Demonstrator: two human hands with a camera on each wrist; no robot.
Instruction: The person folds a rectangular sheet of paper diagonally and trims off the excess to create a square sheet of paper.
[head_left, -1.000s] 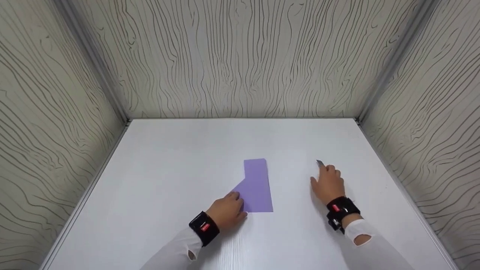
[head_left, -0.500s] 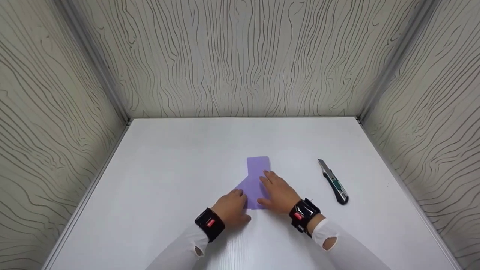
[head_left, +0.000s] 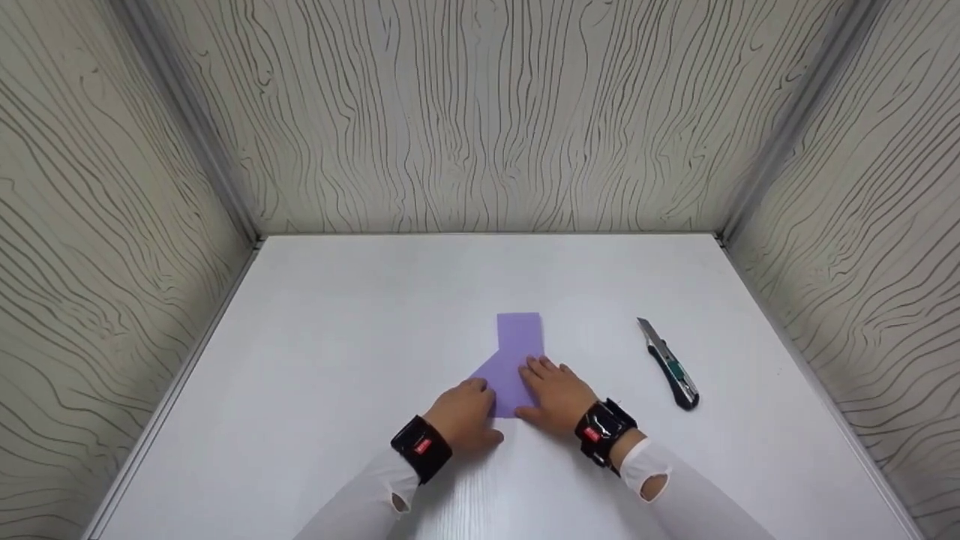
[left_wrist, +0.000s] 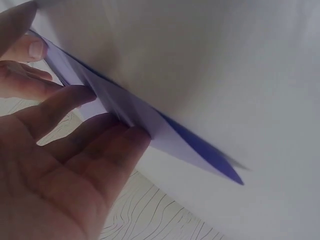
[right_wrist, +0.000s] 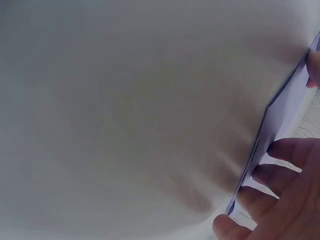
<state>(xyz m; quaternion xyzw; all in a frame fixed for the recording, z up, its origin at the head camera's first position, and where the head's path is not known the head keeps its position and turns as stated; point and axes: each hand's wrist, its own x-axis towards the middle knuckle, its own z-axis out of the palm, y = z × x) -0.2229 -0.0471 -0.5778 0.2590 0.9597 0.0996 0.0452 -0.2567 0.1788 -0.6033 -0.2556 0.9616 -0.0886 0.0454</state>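
Observation:
A folded sheet of purple paper (head_left: pixel 517 337) lies on the white table, with a narrow strip at the far end and a slanted left side. On its lower left part rest the fingertips of my left hand (head_left: pixel 461 420), the thumb apart on the table. My right hand (head_left: pixel 559 394) presses the paper's right edge with fingers spread. In the left wrist view the paper's near end (left_wrist: pixel 200 150) lifts slightly off the surface. The right wrist view has several fingertips (right_wrist: pixel 277 175) touching the folded edge. Neither hand grips anything.
A utility knife (head_left: pixel 670 367) with a black and green handle lies to the right of my right hand, blade pointing away. The white table (head_left: pixel 360 300) is enclosed by wood-patterned walls (head_left: pixel 480 120) at the back and both sides.
My right hand has let go of the utility knife, leaving it on the table, and moved left onto the paper. The paper has turned and shifted slightly; my left hand stays on it.

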